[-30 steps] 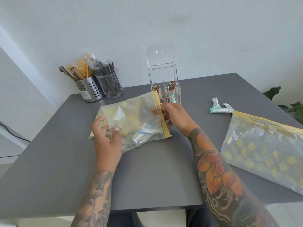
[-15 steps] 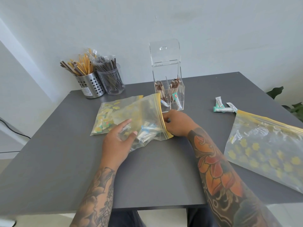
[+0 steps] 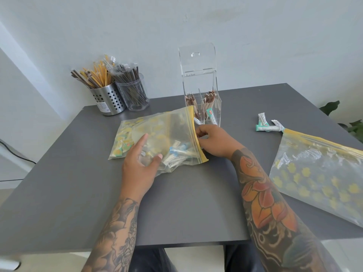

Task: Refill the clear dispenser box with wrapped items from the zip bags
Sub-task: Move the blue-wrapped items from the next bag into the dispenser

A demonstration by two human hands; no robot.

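A clear dispenser box point(image 3: 202, 99) stands at the table's back middle, lid up, with brown wrapped sticks and a few white packets inside. In front of it lies a yellow-printed zip bag point(image 3: 167, 134) holding wrapped packets. My left hand point(image 3: 140, 163) presses flat on the bag's near part, fingers spread. My right hand point(image 3: 214, 140) pinches the bag's yellow zip edge near its right side. A second zip bag point(image 3: 318, 173) lies flat at the right. Three loose wrapped items point(image 3: 267, 124) rest beside that bag's top corner.
A perforated steel cup point(image 3: 108, 101) and a clear cup point(image 3: 135, 95), both full of wrapped sticks, stand at the back left by the wall. A plant point(image 3: 345, 122) shows past the grey table's point(image 3: 186, 203) right edge. A cable runs at far left.
The bag has settled flatter on the table. My left hand slid rightward over it and now presses on top. My right hand stays at the zip edge.
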